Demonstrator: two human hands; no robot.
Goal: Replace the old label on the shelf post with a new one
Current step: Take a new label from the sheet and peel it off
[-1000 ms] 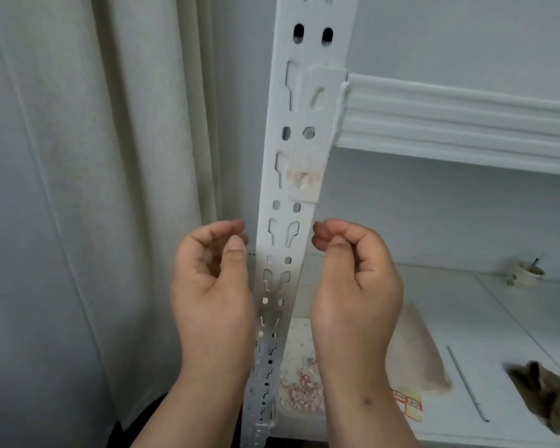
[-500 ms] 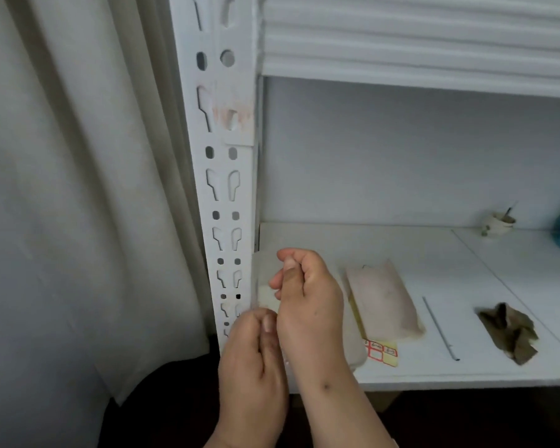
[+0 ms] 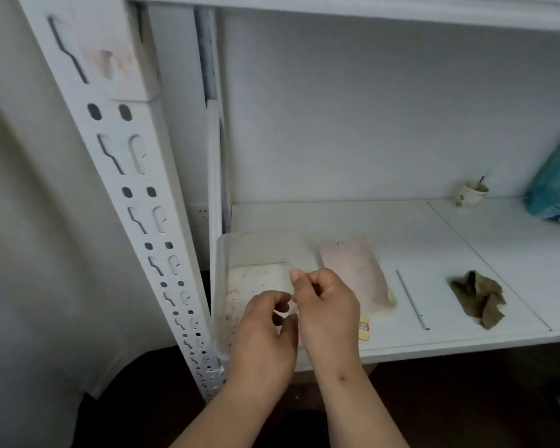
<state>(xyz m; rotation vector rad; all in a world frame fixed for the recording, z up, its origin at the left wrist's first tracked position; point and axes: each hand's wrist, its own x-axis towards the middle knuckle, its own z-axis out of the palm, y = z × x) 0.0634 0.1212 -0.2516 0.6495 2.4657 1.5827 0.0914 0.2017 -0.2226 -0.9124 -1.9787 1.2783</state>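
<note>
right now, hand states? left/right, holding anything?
Left hand: fingers curled over the clear tray; whether they pinch anything cannot be told.
Right hand: fingers curled, thumb to fingertip; nothing visible between them, cannot be told.

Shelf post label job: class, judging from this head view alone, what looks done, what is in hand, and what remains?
Done: the shelf post shows only pale, reddish-stained residue where the old label sat. In hand: the left hand and right hand meet, fingers curled, over the clear tray; whether they pinch anything is unclear. Left: no new label is on the post; the yellow label sheet lies on the shelf.
</note>
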